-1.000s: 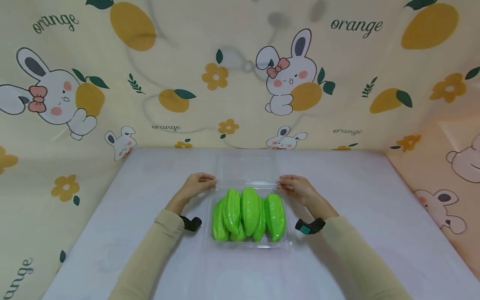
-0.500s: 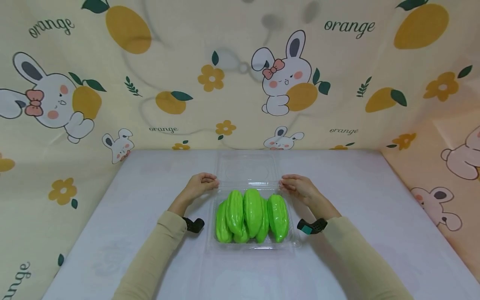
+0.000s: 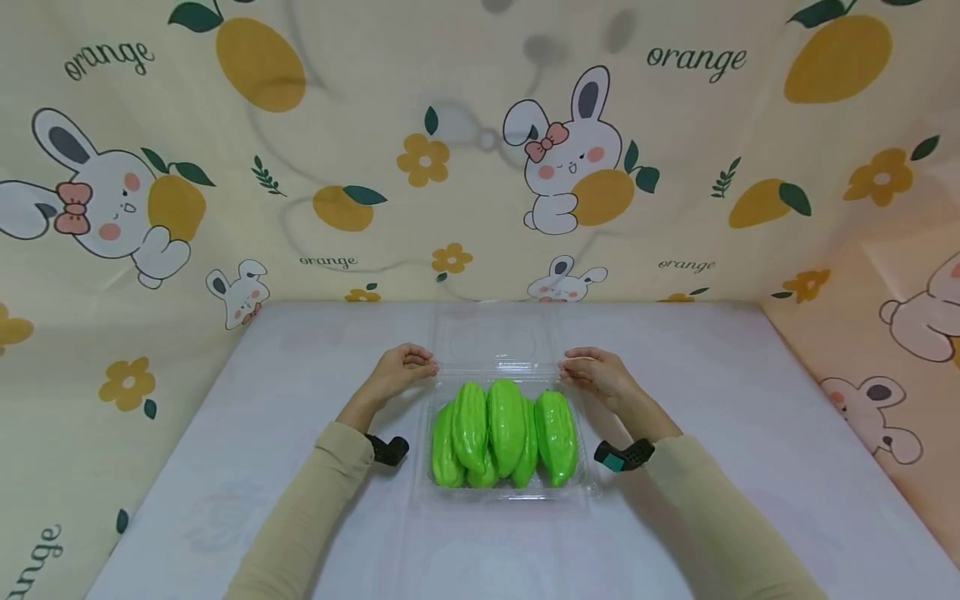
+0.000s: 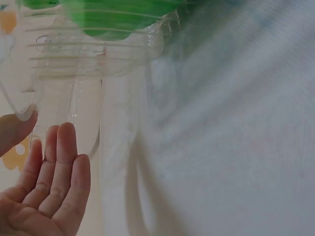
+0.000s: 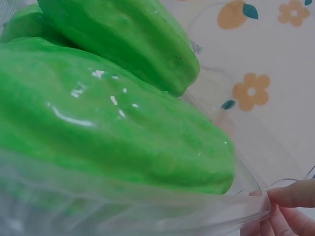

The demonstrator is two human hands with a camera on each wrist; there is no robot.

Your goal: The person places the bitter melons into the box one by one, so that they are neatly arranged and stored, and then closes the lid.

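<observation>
A clear plastic clamshell box (image 3: 512, 493) sits mid-table, its clear lid (image 3: 495, 335) folded back on the far side. Several glossy bright green, long, ridged fruit-like pieces (image 3: 507, 427) lie heaped in its base. At the box's far left corner is my left hand (image 3: 401, 367); the left wrist view shows the thumb (image 4: 19, 129) touching the plastic lip while the other fingers extend apart from it. My right hand (image 3: 600, 375) pinches the far right corner, with thumb and fingertips around the clear rim (image 5: 258, 209) in the right wrist view.
The white tabletop (image 3: 262, 500) stretches around the box. Behind it rises a cream cloth backdrop (image 3: 480, 192) printed with rabbits and oranges. Black wrist cameras (image 3: 388, 450) sit on both wrists over beige sleeves.
Since a second ago, the box with its green pieces and both hands have shifted slightly right in the head view, then stayed nearly still; the view itself has also moved a little.
</observation>
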